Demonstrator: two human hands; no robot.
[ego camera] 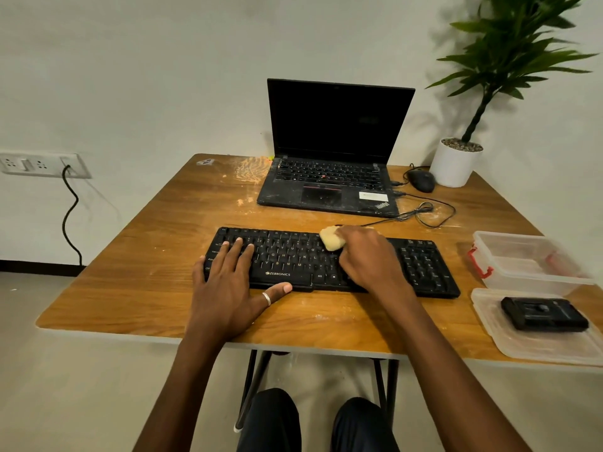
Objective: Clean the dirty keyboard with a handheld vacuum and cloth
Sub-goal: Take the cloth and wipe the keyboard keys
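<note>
A black keyboard [287, 256] lies across the middle of the wooden table [137, 282]. My left hand [231, 285] rests flat on its left end, fingers straight on the keys and thumb along the front edge. My right hand [368, 256] grips a bunched yellow cloth [331, 238] and presses it onto the keys right of the centre, near the top row. A black handheld vacuum [543, 314] lies on a clear plastic lid [509, 340] at the table's right front.
An open, dusty black laptop [329, 158] stands behind the keyboard, with a mouse [421, 180] and cables to its right. A white potted plant [455, 161] sits at the back right. A clear plastic box [528, 259] is at the right edge. Dust smears mark the tabletop.
</note>
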